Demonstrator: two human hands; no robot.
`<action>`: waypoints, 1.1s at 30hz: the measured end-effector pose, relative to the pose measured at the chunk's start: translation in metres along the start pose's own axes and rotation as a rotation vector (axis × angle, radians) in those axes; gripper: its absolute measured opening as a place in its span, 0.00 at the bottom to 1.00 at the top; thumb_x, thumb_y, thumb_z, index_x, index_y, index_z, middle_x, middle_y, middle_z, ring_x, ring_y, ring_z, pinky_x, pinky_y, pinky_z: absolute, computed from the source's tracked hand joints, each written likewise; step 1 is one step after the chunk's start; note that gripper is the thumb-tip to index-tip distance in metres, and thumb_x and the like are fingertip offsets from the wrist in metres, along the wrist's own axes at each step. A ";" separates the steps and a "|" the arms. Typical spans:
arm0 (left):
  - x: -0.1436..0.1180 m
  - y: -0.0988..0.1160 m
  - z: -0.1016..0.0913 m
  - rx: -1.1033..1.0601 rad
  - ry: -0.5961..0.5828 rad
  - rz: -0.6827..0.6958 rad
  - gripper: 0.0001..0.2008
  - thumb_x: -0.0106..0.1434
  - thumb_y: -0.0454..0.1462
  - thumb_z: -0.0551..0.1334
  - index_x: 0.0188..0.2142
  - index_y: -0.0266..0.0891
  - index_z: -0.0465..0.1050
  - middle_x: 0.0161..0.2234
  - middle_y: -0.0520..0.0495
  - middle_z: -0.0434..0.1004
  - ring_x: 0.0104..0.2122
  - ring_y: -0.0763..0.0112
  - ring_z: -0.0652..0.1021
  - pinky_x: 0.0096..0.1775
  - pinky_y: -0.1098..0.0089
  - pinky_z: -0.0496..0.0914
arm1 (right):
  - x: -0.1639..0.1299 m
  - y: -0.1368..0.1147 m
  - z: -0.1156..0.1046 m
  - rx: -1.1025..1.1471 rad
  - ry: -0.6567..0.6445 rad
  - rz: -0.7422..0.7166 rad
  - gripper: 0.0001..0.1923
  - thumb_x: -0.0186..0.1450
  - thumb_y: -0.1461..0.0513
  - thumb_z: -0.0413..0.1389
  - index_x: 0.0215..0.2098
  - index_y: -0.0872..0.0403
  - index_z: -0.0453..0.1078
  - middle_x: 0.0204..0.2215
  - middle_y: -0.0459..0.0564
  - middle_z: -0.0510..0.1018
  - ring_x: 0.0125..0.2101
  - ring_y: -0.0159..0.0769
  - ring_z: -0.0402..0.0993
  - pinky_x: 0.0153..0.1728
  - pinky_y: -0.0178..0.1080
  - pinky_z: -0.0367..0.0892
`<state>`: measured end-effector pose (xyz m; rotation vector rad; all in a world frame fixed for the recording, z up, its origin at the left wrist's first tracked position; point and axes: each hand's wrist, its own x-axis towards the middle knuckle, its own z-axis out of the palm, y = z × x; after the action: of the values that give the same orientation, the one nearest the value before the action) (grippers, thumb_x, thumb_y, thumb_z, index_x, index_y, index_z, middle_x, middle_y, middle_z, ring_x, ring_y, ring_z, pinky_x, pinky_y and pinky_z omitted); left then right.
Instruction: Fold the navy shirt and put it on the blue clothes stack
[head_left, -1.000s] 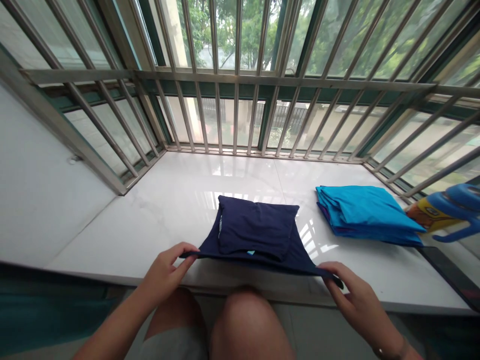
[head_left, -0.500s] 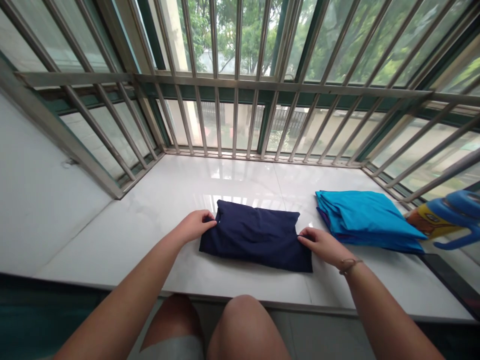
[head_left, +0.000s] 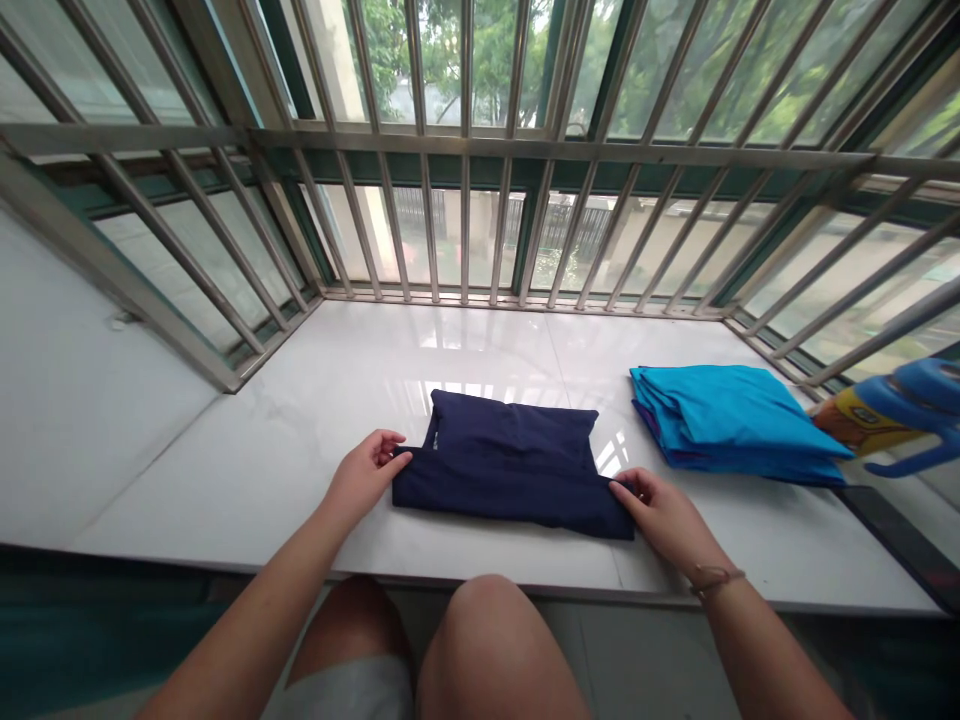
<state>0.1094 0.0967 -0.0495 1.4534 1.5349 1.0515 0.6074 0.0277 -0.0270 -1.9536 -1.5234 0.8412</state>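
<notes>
Change: half a second ago both hands sat at the far corners of the navy garment; now they are back at its near corners, and the near layer lies doubled over the far one.
Meaning: the fold looks laid down, and the hands seem to be squaring its ends.
Left hand: fingers pinched together on the garment's near left corner.
Right hand: fingers closed on the near right corner, a thin band at the wrist.
Navy garment: one, a flat folded rectangle in the middle of the white bench, close to its near edge, straight ahead of the person's knees.
Blue pile: one stack of folded cloth, to the right and apart from the navy piece; a purple edge shows beneath, so I judge at least two items.
Blue-and-yellow plastic object: one, at the right edge, just beyond the pile.
Dark flat panel: one, on the bench's right end.
Window bars: fence the bench on three sides.
</notes>
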 end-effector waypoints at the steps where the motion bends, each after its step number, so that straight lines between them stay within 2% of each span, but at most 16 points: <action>1: 0.000 -0.001 0.005 0.016 0.046 0.012 0.25 0.58 0.55 0.73 0.46 0.43 0.79 0.37 0.48 0.82 0.36 0.61 0.81 0.42 0.62 0.76 | -0.001 0.000 0.003 -0.105 0.036 -0.008 0.25 0.64 0.38 0.59 0.41 0.49 0.78 0.32 0.51 0.83 0.32 0.45 0.78 0.34 0.43 0.66; 4: 0.000 0.003 0.018 0.071 0.121 0.048 0.21 0.62 0.53 0.70 0.47 0.43 0.78 0.37 0.48 0.81 0.34 0.63 0.80 0.40 0.62 0.77 | -0.006 -0.001 0.009 -0.323 0.121 -0.004 0.17 0.68 0.46 0.55 0.41 0.48 0.76 0.31 0.50 0.82 0.30 0.44 0.77 0.32 0.43 0.64; 6: -0.001 0.009 0.022 0.156 0.160 0.119 0.17 0.64 0.48 0.68 0.48 0.43 0.77 0.41 0.47 0.81 0.34 0.63 0.81 0.40 0.61 0.79 | -0.012 -0.004 0.014 -0.409 0.215 -0.039 0.14 0.70 0.50 0.54 0.41 0.49 0.75 0.33 0.53 0.81 0.33 0.47 0.78 0.34 0.44 0.66; 8: -0.003 0.018 0.026 0.270 0.201 0.256 0.13 0.66 0.42 0.66 0.49 0.43 0.77 0.45 0.44 0.82 0.40 0.59 0.82 0.46 0.57 0.80 | -0.020 -0.011 0.021 -0.448 0.355 -0.170 0.13 0.72 0.53 0.53 0.44 0.51 0.75 0.39 0.58 0.82 0.40 0.51 0.80 0.41 0.48 0.70; 10: -0.005 0.027 0.030 0.371 0.192 0.421 0.09 0.70 0.38 0.63 0.49 0.44 0.78 0.47 0.42 0.83 0.46 0.55 0.83 0.53 0.53 0.79 | -0.032 -0.024 0.032 -0.445 0.427 -0.375 0.13 0.76 0.55 0.52 0.47 0.52 0.75 0.44 0.60 0.82 0.46 0.53 0.79 0.49 0.50 0.71; 13: -0.002 0.038 0.042 0.410 0.011 0.630 0.09 0.76 0.35 0.59 0.49 0.44 0.78 0.48 0.42 0.86 0.52 0.56 0.83 0.59 0.53 0.78 | -0.053 -0.050 0.061 -0.455 0.306 -0.678 0.13 0.79 0.56 0.55 0.55 0.52 0.76 0.50 0.59 0.82 0.51 0.50 0.78 0.54 0.49 0.70; 15: 0.004 0.042 0.053 0.444 -0.156 0.709 0.10 0.77 0.35 0.59 0.51 0.44 0.79 0.55 0.42 0.86 0.58 0.57 0.82 0.64 0.52 0.75 | -0.065 -0.066 0.082 -0.522 0.203 -0.796 0.19 0.78 0.57 0.58 0.65 0.51 0.73 0.56 0.58 0.82 0.53 0.50 0.77 0.55 0.49 0.69; 17: 0.013 0.042 0.062 0.558 -0.271 0.691 0.11 0.76 0.35 0.61 0.53 0.44 0.80 0.62 0.42 0.83 0.66 0.53 0.78 0.70 0.47 0.70 | -0.069 -0.076 0.099 -0.596 0.152 -0.828 0.23 0.76 0.60 0.61 0.68 0.49 0.72 0.56 0.57 0.83 0.53 0.49 0.77 0.53 0.49 0.68; 19: 0.018 0.043 0.067 0.699 -0.308 0.608 0.13 0.76 0.37 0.63 0.57 0.46 0.80 0.68 0.43 0.78 0.70 0.49 0.74 0.72 0.39 0.65 | -0.064 -0.079 0.106 -0.641 0.123 -0.819 0.18 0.75 0.63 0.62 0.62 0.47 0.76 0.51 0.53 0.85 0.50 0.46 0.78 0.49 0.48 0.67; 22: 0.011 0.049 0.069 0.832 -0.254 0.524 0.16 0.77 0.39 0.64 0.62 0.48 0.78 0.70 0.41 0.76 0.69 0.47 0.75 0.74 0.32 0.57 | -0.042 -0.073 0.094 -0.678 0.110 -0.787 0.12 0.74 0.67 0.62 0.51 0.45 0.80 0.44 0.49 0.86 0.47 0.45 0.78 0.47 0.47 0.66; 24: -0.005 0.059 0.069 0.893 -0.207 0.506 0.14 0.77 0.42 0.64 0.58 0.45 0.80 0.63 0.37 0.82 0.63 0.46 0.80 0.73 0.31 0.57 | -0.025 -0.065 0.077 -0.707 0.178 -0.735 0.13 0.74 0.69 0.60 0.50 0.46 0.81 0.47 0.50 0.87 0.49 0.47 0.78 0.47 0.49 0.67; 27: -0.036 0.072 0.067 0.900 -0.247 0.515 0.12 0.78 0.44 0.62 0.49 0.42 0.82 0.47 0.38 0.87 0.50 0.48 0.85 0.68 0.35 0.66 | -0.007 -0.055 0.053 -0.732 0.365 -0.630 0.18 0.72 0.72 0.56 0.53 0.51 0.81 0.56 0.56 0.84 0.54 0.53 0.77 0.51 0.52 0.71; 29: -0.051 0.072 0.062 0.827 -0.284 0.565 0.12 0.80 0.41 0.58 0.50 0.44 0.82 0.47 0.41 0.87 0.50 0.53 0.85 0.67 0.41 0.69 | -0.008 -0.051 0.044 -0.695 0.403 -0.624 0.24 0.69 0.74 0.53 0.59 0.54 0.78 0.59 0.60 0.82 0.56 0.54 0.76 0.54 0.53 0.74; 31: -0.058 0.063 0.052 0.777 -0.252 0.609 0.13 0.79 0.38 0.58 0.56 0.46 0.81 0.57 0.41 0.85 0.58 0.54 0.82 0.69 0.44 0.68 | -0.020 -0.050 0.043 -0.626 0.292 -0.714 0.27 0.68 0.74 0.52 0.62 0.54 0.76 0.57 0.59 0.82 0.55 0.50 0.78 0.55 0.51 0.76; 33: -0.056 0.045 0.039 0.795 -0.205 0.609 0.16 0.76 0.40 0.63 0.60 0.46 0.80 0.67 0.39 0.78 0.68 0.48 0.75 0.72 0.40 0.64 | -0.041 -0.050 0.049 -0.563 0.110 -0.834 0.28 0.68 0.74 0.51 0.62 0.52 0.76 0.55 0.57 0.83 0.53 0.45 0.80 0.55 0.47 0.77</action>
<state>0.1660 0.0437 -0.0226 2.6027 1.4513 0.5635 0.5313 0.0007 -0.0175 -1.3872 -2.3930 -0.0617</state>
